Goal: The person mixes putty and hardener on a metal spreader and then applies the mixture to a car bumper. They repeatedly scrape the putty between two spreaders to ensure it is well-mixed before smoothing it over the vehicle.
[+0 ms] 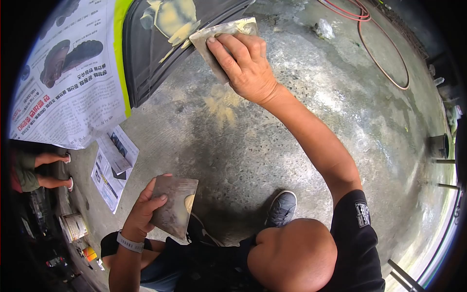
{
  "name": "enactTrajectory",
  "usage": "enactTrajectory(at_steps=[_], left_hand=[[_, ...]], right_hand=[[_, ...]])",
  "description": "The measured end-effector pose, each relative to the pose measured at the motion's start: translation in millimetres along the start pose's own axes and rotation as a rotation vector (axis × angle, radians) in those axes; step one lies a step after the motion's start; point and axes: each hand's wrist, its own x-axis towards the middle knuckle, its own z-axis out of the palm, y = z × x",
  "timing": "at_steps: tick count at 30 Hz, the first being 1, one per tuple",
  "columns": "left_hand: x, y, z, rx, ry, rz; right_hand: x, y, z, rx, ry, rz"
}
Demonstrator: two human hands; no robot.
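Note:
My right hand (pixel 248 61) is closed around a flat putty spreader (pixel 214 61), its fingers pressed over the broad face. Pale yellow putty coats the spreader's far edge, which lies at the rim of a dark panel (pixel 146 58). On that panel are smears of cream-yellow putty (pixel 175 19). Lower down, my left hand (pixel 148 207) grips a second flat, squarish putty plate (pixel 172 207), thumb on top. A small dab of putty (pixel 189 202) sits near its right edge. The left wrist carries a grey band (pixel 130 242).
Newspaper (pixel 73 78) with yellow-green tape (pixel 121 53) masks the area left of the panel. Loose printed sheets (pixel 114 168) lie on the concrete floor. A person's legs (pixel 51 170) and a tub (pixel 74 227) are at left. A hose (pixel 384 56) curls at upper right.

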Motion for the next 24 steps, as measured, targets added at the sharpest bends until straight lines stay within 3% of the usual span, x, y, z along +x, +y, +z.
enactTrajectory(at_steps=[16, 24], left_hand=[[6.2, -1.6, -4.5, -0.012, -0.048, 0.004], [6.9, -0.5, -1.1, -0.013, -0.045, 0.004]], right_hand=[[6.9, 18.3, -29.3, -0.081, -0.027, -0.108], [5.8, 22.3, -13.2, -0.159, -0.043, -0.171]])
